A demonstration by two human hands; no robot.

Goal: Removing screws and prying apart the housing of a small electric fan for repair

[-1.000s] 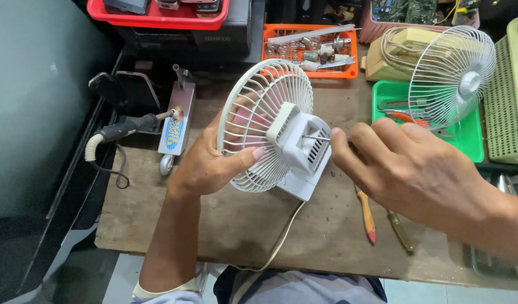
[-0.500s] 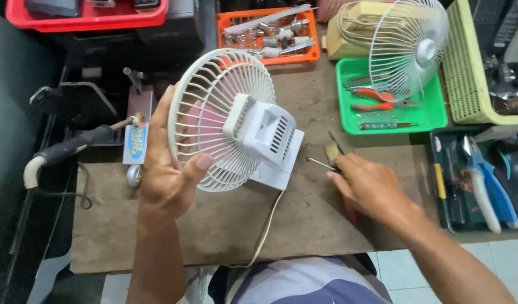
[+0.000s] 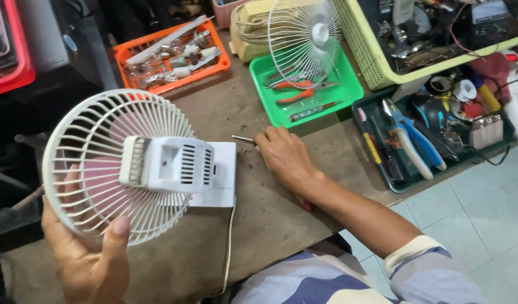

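1. The left hand [image 3: 84,253] grips the small white fan [image 3: 135,166] from below at the lower rim of its round wire guard, thumb pressed over the front wires and fingers behind; it is clamped on the fan.
2. The fan is held up over the left part of the bench [image 3: 270,225], its back facing the camera: the white motor housing with vent slots sits in the middle, pink blades show through the guard, and its flat white base points right, toward the other hand.
3. A white cord [image 3: 230,247] hangs from the base down over the front edge of the bench.
4. The right hand [image 3: 284,155] lies palm down on the bench just right of the fan's base, fingers curled together on a thin metal tool [image 3: 243,138] whose tip sticks out to the left; how firmly it is gripped I cannot tell.
5. Behind the right hand, a green tray [image 3: 349,90] holds red-handled pliers and a screwdriver, and a loose wire fan guard [image 3: 304,39] stands in it.
6. An orange basket [image 3: 129,50] of metal parts sits further left at the back.
7. To the right, a dark tray [image 3: 383,169] holds blue-handled pliers [image 3: 416,149] and other tools, with a pale yellow basket [image 3: 371,62] behind it.
8. Nothing lies between the right hand and the fan's base.
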